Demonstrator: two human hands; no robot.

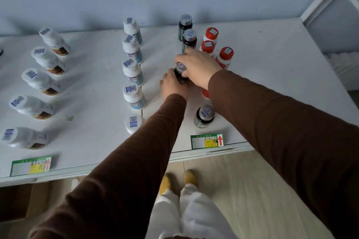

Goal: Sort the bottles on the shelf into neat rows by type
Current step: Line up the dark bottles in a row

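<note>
Fingers [184, 72] of both hands grip dark bottle [180, 72] mid-shelf.

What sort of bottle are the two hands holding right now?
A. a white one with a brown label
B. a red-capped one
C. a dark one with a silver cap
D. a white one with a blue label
C: the left hand and right hand both grip the dark silver-capped bottle.
</note>
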